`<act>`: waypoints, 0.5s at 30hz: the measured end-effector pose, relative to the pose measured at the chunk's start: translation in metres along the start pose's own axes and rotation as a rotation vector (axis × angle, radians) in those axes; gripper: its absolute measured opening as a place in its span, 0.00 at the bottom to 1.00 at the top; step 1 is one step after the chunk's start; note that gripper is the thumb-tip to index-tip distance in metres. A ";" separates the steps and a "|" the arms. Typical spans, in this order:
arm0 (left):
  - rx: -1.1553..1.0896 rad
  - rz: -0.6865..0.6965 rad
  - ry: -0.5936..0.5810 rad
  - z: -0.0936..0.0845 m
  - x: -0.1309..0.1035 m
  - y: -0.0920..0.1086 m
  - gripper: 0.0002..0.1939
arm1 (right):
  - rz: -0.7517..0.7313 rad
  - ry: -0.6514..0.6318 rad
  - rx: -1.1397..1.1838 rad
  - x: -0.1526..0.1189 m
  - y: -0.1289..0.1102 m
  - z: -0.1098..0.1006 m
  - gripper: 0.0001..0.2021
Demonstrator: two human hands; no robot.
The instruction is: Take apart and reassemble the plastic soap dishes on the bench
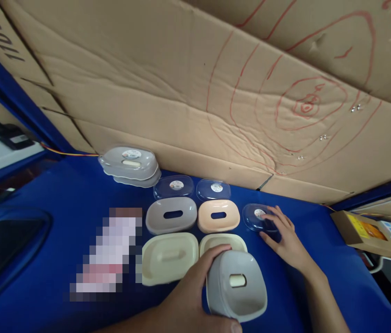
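Note:
In my left hand [195,291] is a grey soap dish [247,300] with an oval slot, tilted toward me; a cream piece shows through the slot. My right hand [284,243] has its fingers spread, the tips at a clear plastic lid [253,219] with a round label. Behind the held dish, a cream tray [223,241] is partly hidden. Beside it lies another cream tray [169,259] with a raised middle. A grey slotted tray [171,203] and a peach slotted tray [219,206] form the row behind, with two clear lids [162,187] [204,189] beyond them.
Grey lidded soap dishes [129,169] are stacked at the back left. A pixelated patch [108,249] covers something on the blue table [77,194]. A cardboard wall [147,92] with red drawn lines stands behind. An open cardboard box [362,236] sits at the right.

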State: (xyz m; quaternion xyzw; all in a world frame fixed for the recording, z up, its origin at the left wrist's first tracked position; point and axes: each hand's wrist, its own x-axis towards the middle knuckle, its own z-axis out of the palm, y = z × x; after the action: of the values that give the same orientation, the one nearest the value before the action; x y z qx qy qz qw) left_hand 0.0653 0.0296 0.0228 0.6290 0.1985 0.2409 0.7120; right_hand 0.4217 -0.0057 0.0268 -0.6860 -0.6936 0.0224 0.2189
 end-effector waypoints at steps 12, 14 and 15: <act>0.062 -0.052 -0.035 -0.003 0.003 0.010 0.54 | -0.042 -0.056 -0.035 0.002 -0.023 0.008 0.14; 0.044 -0.062 -0.037 -0.004 0.004 0.010 0.54 | -0.057 -0.072 0.003 0.002 -0.025 0.010 0.15; 0.033 -0.070 -0.038 -0.004 0.004 0.010 0.55 | -0.049 -0.051 0.012 0.002 -0.025 0.010 0.15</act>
State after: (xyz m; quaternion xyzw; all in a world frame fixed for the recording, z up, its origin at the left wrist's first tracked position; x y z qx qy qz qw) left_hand 0.0656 0.0359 0.0319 0.6376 0.2106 0.2005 0.7134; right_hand 0.3944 -0.0027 0.0268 -0.6668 -0.7152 0.0385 0.2058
